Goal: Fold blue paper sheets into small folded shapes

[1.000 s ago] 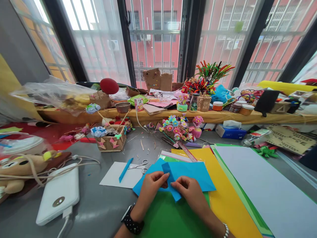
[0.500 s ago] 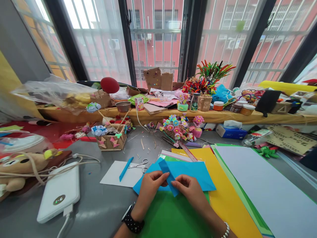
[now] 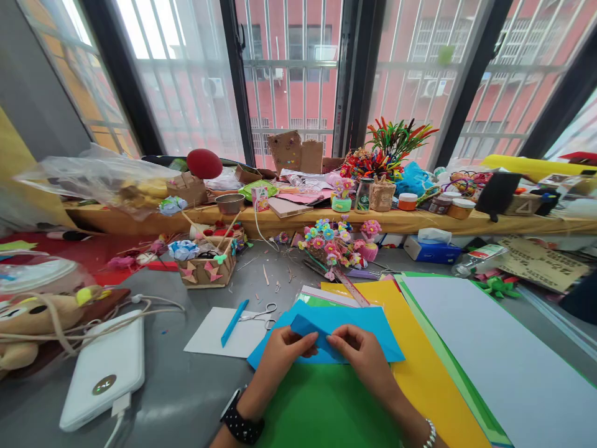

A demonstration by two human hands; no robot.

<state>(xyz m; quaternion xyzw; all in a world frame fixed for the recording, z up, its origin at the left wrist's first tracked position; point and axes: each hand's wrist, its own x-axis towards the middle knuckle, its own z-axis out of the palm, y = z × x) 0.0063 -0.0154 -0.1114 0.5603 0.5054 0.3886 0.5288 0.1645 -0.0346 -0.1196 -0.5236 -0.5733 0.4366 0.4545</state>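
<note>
Both my hands pinch a small folded piece of blue paper [image 3: 311, 331] just above a larger blue sheet [image 3: 364, 330]. My left hand [image 3: 280, 354], with a black watch on the wrist, grips the piece's left side with closed fingers. My right hand [image 3: 361, 358], with a bracelet, grips its right side, thumb and fingers pressed together. Beneath them lies a green sheet [image 3: 321, 407] on the grey table [image 3: 196, 386].
Yellow sheet [image 3: 420, 373] and a large white sheet [image 3: 494, 354] lie to the right. Scissors [image 3: 261, 314] and a blue strip [image 3: 234, 322] rest on white paper [image 3: 224, 339]. A white power bank [image 3: 105, 370], cardboard basket [image 3: 208, 267] and paper flowers [image 3: 333, 242] stand around.
The small blue piece has been turned and folded lower, its hanging tip no longer pointing down. My hands have drawn closer together over it.
</note>
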